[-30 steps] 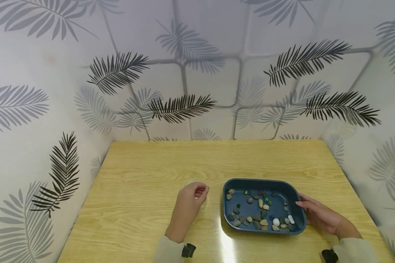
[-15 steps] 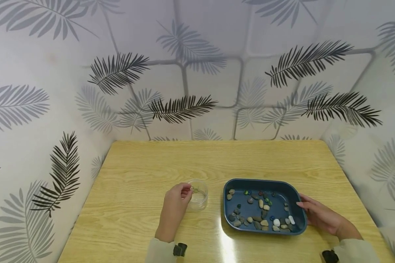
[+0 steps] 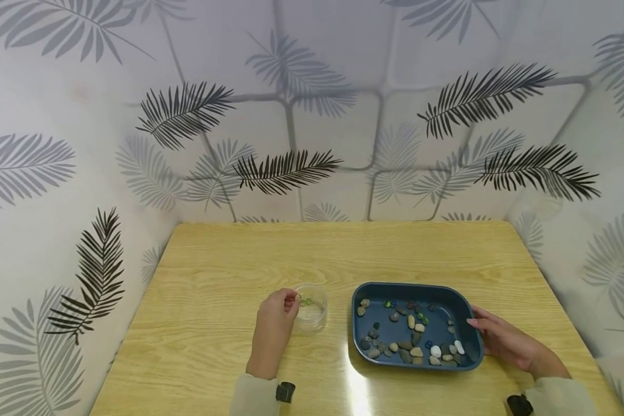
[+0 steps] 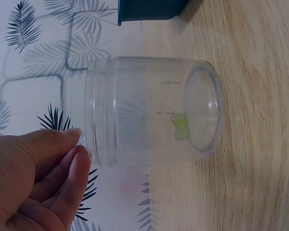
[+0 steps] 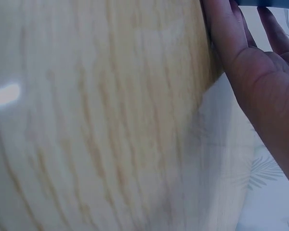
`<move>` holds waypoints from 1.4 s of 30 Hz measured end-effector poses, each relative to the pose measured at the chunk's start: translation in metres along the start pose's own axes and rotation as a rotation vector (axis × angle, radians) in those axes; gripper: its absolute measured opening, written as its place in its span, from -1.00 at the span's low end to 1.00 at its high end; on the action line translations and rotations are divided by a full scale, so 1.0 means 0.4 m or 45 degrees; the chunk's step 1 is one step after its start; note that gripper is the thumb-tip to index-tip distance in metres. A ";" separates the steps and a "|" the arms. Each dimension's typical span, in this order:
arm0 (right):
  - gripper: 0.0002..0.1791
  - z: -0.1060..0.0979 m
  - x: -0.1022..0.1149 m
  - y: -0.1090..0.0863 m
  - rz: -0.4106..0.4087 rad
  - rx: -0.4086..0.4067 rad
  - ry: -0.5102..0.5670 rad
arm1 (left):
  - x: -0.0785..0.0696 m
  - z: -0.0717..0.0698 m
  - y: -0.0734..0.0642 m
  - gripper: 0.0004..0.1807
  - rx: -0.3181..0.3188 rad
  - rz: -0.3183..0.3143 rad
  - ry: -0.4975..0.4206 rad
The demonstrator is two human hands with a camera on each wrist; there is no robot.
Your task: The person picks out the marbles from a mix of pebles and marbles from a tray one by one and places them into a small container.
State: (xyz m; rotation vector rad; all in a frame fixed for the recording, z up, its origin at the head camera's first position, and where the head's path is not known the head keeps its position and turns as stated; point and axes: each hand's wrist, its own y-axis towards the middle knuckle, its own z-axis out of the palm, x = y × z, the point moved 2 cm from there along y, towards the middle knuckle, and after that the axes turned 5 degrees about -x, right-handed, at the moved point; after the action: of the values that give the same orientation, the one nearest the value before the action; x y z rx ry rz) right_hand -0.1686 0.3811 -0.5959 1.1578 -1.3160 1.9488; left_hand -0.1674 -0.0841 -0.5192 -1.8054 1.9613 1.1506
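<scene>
My left hand (image 3: 273, 323) is at the left rim of a clear jar (image 3: 312, 326), its thumb and index fingertips together. Between them shows a sliver of a small pale, shiny thing (image 4: 81, 138), mostly hidden; I cannot tell its kind. The jar stands upright and without a lid on the table, and two light-green marbles (image 4: 180, 127) lie at its bottom. My right hand (image 3: 507, 341) holds the right end of a dark blue tray (image 3: 395, 290), thumb at the rim and fingers along the outside. Pebbles (image 3: 405, 345) and several glass marbles (image 3: 421, 316) lie scattered in the tray.
The wood-grain table (image 3: 229, 260) ends at the back against a wall (image 3: 338, 130) printed with feathery leaves. Similar walls rise on both sides. The tray stands a short way right of the jar.
My left hand has moved left from over the jar to its left rim, uncovering the jar, fingertips still together. My right hand and the tray have stayed in place.
</scene>
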 end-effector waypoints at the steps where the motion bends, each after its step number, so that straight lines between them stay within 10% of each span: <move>1: -0.29 0.001 -0.001 -0.001 0.004 -0.008 -0.002 | 0.002 0.001 0.000 -0.88 0.002 -0.006 0.004; 27: -0.30 0.005 -0.010 -0.001 0.003 -0.007 -0.018 | 0.003 0.005 -0.009 -0.87 -0.065 0.040 -0.034; 42: -0.29 0.008 -0.003 -0.004 0.030 -0.057 -0.034 | -0.092 0.052 -0.009 -0.89 0.043 0.153 -0.068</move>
State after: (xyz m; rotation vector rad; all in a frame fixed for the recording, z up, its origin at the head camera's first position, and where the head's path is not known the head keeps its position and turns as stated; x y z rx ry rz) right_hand -0.1656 0.3788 -0.5955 1.1554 -1.3858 1.9163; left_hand -0.1631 -0.0427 -0.5107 -1.6430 2.0701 1.1806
